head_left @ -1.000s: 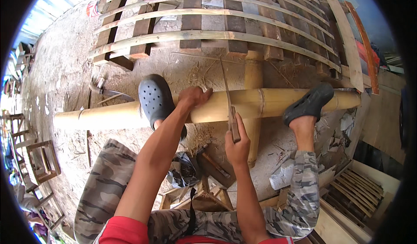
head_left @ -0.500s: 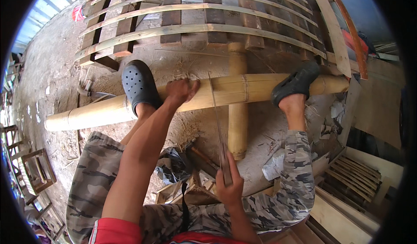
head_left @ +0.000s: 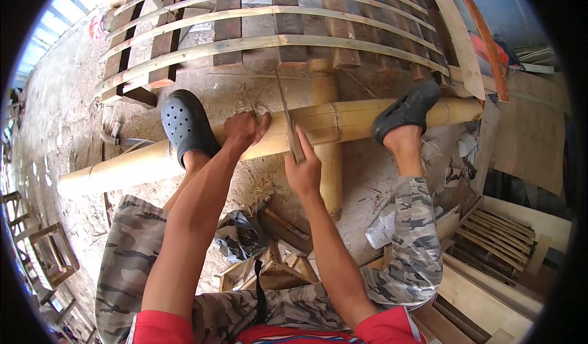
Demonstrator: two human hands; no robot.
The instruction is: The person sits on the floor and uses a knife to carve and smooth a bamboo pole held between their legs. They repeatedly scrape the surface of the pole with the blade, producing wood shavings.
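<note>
A thick yellow bamboo pole (head_left: 354,121) lies crosswise in front of me, over a second bamboo piece (head_left: 331,172). My left hand (head_left: 246,128) presses down on the pole beside my left clog, its fingers curled onto the surface. In my right hand (head_left: 304,171) is the handle of a handsaw (head_left: 285,106), fingers wrapped round it and the forefinger stretched along its side. The blade, seen nearly edge-on, crosses the pole just right of my left hand and points away from me. Whether its teeth sit in a cut cannot be made out.
Both clogs (head_left: 190,123) (head_left: 407,114) rest on the pole. Beyond it stands a slatted bamboo rack (head_left: 229,45) on dark timber. A hammer (head_left: 285,223) and a black plastic bag (head_left: 242,234) lie below, by a small wooden frame (head_left: 278,270). Wooden panels stand at right.
My right hand has pushed the saw forward, away from me, and its handle is now close to the pole. The left hand stays on the pole. The whole view has shifted slightly.
</note>
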